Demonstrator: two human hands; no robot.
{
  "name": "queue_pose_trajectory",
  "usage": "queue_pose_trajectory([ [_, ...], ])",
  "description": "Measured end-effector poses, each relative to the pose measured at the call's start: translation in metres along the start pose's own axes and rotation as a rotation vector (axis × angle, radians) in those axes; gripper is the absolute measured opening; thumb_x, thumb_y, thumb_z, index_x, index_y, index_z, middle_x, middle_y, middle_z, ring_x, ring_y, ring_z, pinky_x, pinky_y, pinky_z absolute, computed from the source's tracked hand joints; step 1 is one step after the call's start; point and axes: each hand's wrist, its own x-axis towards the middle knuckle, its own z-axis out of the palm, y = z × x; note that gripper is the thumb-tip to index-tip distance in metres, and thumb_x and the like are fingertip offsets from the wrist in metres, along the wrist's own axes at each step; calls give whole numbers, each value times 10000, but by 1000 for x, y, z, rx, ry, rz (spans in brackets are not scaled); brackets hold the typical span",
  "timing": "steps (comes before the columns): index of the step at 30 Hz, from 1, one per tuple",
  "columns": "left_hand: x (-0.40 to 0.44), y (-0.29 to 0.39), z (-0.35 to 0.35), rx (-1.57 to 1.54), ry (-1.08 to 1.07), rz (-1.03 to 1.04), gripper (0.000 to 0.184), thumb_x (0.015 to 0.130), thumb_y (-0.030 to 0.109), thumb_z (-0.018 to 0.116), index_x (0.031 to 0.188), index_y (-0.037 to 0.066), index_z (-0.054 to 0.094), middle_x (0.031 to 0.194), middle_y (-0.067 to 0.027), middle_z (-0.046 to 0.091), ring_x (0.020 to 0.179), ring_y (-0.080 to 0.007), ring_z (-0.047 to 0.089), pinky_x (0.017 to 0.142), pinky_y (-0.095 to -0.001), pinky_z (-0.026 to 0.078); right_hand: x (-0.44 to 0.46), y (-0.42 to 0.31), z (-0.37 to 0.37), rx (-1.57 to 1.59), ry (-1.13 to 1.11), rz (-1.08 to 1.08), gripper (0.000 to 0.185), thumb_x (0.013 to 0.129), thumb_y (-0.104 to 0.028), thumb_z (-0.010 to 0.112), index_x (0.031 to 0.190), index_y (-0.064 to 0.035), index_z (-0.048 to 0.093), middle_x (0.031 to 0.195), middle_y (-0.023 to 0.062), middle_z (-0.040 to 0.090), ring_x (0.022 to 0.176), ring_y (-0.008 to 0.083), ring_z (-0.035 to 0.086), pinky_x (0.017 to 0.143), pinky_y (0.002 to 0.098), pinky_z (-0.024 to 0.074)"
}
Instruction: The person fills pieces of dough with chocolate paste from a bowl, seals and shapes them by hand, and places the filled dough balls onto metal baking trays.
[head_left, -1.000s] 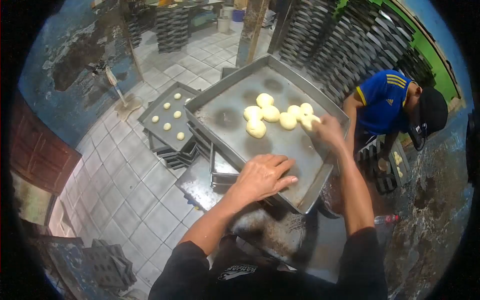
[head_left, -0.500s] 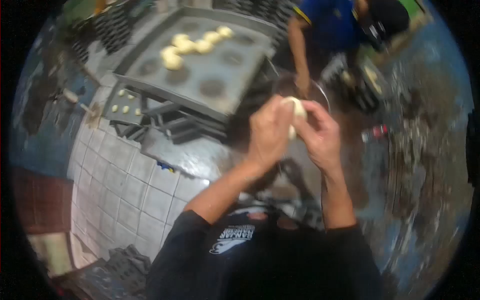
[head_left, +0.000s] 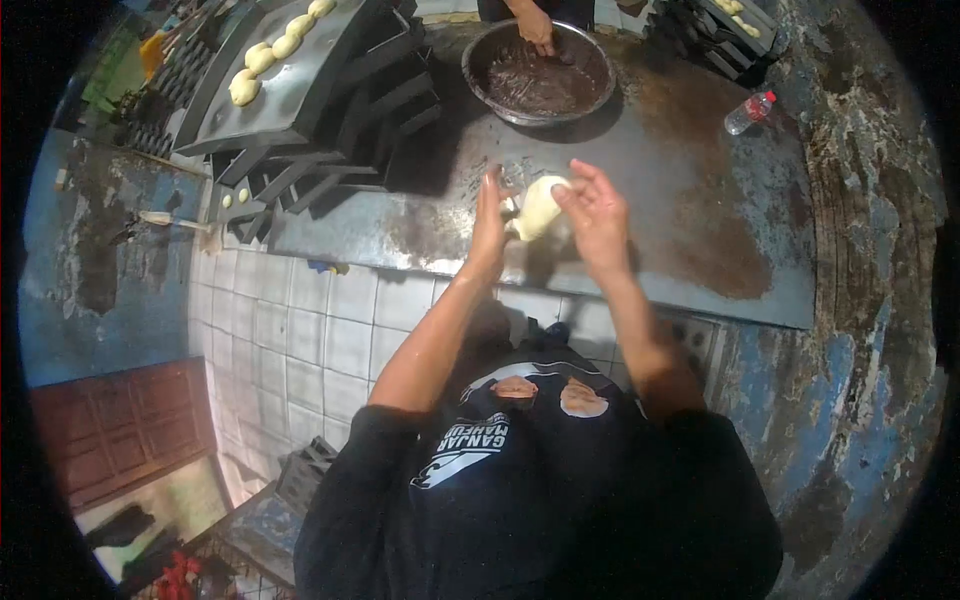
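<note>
A smooth pale piece of dough hangs between my two hands above the metal table. My right hand grips it at its right side, with the thumb pressed on the dough and some fingers raised. To the left of the dough, my left hand is held edge-on with its fingers stretched out. Its palm faces the dough, and a bit of pale dough shows near that palm. I cannot tell whether the left palm touches it.
Ahead stands a metal bowl of dark paste with a co-worker's hand in it. At left, a tray with several dough balls rests on stacked tins. A bottle stands right on the table.
My view has swung, so the tray now sits farther up and left and the bowl is in full view. My left hand has opened away from the dough, which stays in my right hand.
</note>
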Motion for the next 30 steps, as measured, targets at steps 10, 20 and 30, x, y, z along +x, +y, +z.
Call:
queue_pose_trajectory([
  [10, 7, -86, -109, 149, 10, -105, 318, 992, 114, 600, 1300, 39, 600, 1190, -45, 671, 1063, -137, 630, 910, -302, 495, 39, 112, 40, -578, -329, 117, 179, 927, -199, 674, 1008, -39, 665, 928, 178, 700, 883, 331, 682, 784, 449, 546],
  [20, 117, 4, -117, 282, -51, 84, 757, 812, -124, 734, 1448, 63, 367, 1238, -94, 646, 1144, -176, 633, 1003, -313, 508, 138, 217, 30, -1286, -509, 91, 167, 937, -62, 541, 1034, 7, 658, 881, 234, 699, 824, 370, 723, 665, 420, 601],
  [30, 236, 40, -93, 558, -175, 5, 548, 846, 10, 788, 1341, 33, 553, 1235, -90, 686, 1121, -133, 653, 981, -285, 512, 327, 116, -20, -1447, -531, -449, 164, 870, -134, 613, 757, -35, 677, 647, 180, 641, 593, 356, 678, 566, 486, 559],
])
